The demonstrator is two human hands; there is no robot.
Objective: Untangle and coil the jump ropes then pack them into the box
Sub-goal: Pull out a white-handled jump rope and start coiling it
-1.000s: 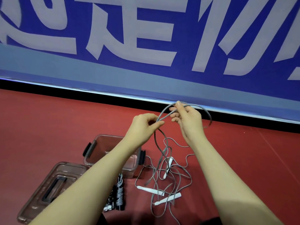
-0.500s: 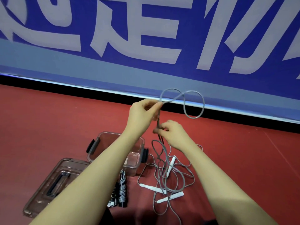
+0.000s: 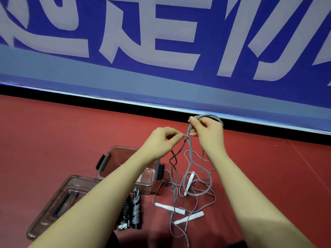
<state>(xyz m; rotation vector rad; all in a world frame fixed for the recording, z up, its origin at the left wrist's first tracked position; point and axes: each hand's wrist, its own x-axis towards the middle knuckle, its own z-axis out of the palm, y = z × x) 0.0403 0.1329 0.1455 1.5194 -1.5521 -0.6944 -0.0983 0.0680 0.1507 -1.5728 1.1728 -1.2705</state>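
Observation:
A tangle of grey jump rope [image 3: 192,187] with white handles [image 3: 189,218] lies on the red floor. Both hands hold part of it up in the air. My right hand [image 3: 208,133] grips a loop of the grey rope [image 3: 213,117] at the top. My left hand [image 3: 163,140] pinches the strand just below and to the left. Strands hang from the hands down to the pile. A clear brown box [image 3: 114,158] with black latches stands open behind my left forearm. Two coiled ropes [image 3: 135,212] lie in front of it.
The box lid [image 3: 59,203] lies flat on the floor at the left. A blue banner with white lettering [image 3: 161,42] runs along the back, with a black strip at its foot. Red floor stretches out on both sides.
My right hand has risen from below the left hand to grip the loop at the top. The open loop that stood above the hands is now gathered in that hand.

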